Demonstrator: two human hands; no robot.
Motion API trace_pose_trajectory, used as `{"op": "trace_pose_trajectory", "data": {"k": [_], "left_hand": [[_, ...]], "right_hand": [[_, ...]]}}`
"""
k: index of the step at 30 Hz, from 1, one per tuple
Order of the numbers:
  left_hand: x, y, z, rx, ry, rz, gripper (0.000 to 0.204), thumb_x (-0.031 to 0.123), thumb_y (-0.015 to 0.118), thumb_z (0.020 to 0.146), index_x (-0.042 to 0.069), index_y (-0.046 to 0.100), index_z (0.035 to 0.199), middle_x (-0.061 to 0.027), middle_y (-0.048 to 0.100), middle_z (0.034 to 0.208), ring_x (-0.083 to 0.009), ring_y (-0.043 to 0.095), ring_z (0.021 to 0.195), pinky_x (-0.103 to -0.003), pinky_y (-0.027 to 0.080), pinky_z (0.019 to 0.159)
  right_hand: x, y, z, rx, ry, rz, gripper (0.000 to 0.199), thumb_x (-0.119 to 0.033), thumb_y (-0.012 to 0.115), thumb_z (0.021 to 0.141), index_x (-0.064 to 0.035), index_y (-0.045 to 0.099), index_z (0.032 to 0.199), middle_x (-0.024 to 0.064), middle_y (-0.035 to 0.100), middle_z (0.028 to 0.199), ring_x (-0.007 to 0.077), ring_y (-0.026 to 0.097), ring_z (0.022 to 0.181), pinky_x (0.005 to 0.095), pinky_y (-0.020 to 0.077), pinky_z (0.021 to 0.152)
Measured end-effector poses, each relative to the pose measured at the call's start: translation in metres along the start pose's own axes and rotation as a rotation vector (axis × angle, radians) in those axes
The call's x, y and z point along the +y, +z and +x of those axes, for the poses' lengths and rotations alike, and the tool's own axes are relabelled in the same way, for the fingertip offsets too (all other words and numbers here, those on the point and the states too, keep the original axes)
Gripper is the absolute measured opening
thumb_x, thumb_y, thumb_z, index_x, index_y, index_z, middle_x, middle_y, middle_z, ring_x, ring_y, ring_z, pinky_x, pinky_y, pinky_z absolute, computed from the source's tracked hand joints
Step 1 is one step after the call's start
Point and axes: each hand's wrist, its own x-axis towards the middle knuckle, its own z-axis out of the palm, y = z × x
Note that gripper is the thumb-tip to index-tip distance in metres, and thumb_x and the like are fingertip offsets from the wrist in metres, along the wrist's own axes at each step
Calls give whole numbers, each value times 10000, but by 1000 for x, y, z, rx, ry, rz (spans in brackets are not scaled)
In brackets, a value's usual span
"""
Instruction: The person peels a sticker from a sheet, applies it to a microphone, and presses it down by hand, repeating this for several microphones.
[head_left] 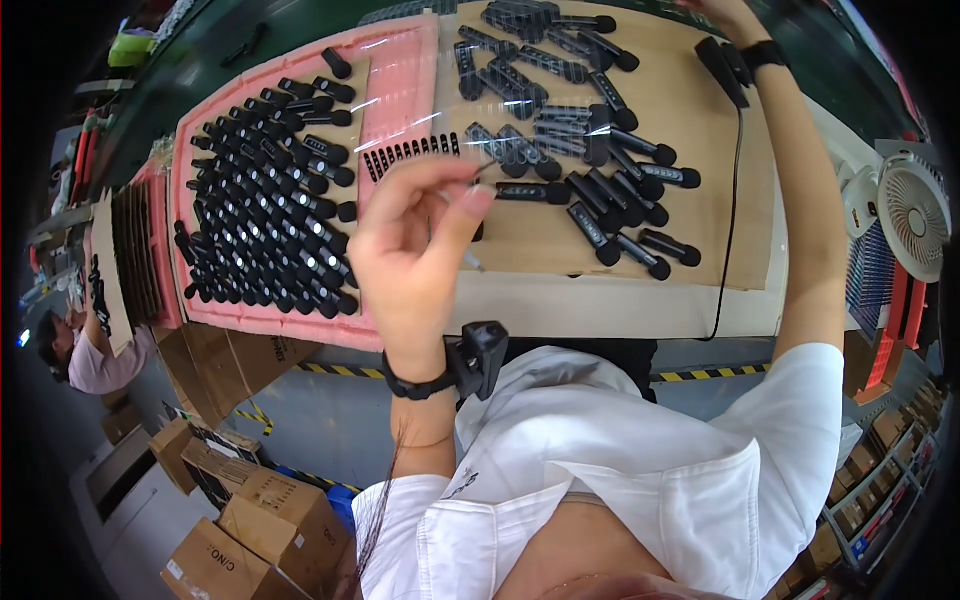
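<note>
My left hand (410, 235) is raised over the middle of the bench, thumb and forefinger brought together. A thin dark sliver shows at the fingertips, too small to name. Below the palm, a slim grey tip (472, 262) pokes out, mostly hidden. Behind the fingers lies a sheet of short black strips (410, 150) in rows. Small black stick-shaped microphones with rounded ends (530, 193) lie loose on brown cardboard to the right, some under clear, shiny plastic film (500, 120). My right hand (728, 14) reaches far right, cut off by the upper edge; its fingers are hidden.
At left, a pink foam tray (400, 90) holds many similar microphones (270, 200) in close rows. A black cable (735, 200) runs from my right wrist device across the cardboard (700, 230). A white fan (912, 215) stands at right; another person (75, 345) is far left.
</note>
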Motion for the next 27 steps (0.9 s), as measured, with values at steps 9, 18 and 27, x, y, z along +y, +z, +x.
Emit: {"op": "trace_pose_trajectory", "data": {"k": [9, 18, 27], "left_hand": [[7, -11, -6, 114, -11, -68, 185, -109, 626, 684, -49, 554, 843, -60, 567, 807, -69, 519, 686, -168, 416, 638], [17, 3, -12, 14, -100, 39, 162, -111, 630, 667, -41, 569, 799, -29, 555, 729, -47, 494, 632, -149, 376, 562], [15, 0, -19, -51, -80, 119, 117, -46, 667, 653, -14, 615, 753, 0, 551, 705, -49, 435, 600, -176, 321, 511]], "right_hand": [[-22, 29, -40, -202, -493, -652, 258, -72, 628, 702, 28, 561, 930, 102, 598, 676, 170, 570, 600, 296, 459, 565], [-33, 71, -106, -288, -405, -668, 282, -47, 628, 705, 28, 549, 965, 82, 583, 660, 158, 553, 613, 273, 442, 566], [-20, 20, -136, -587, -36, 143, 325, -160, 475, 885, -4, 469, 1170, -15, 555, 835, 37, 516, 630, 150, 391, 531]]}}
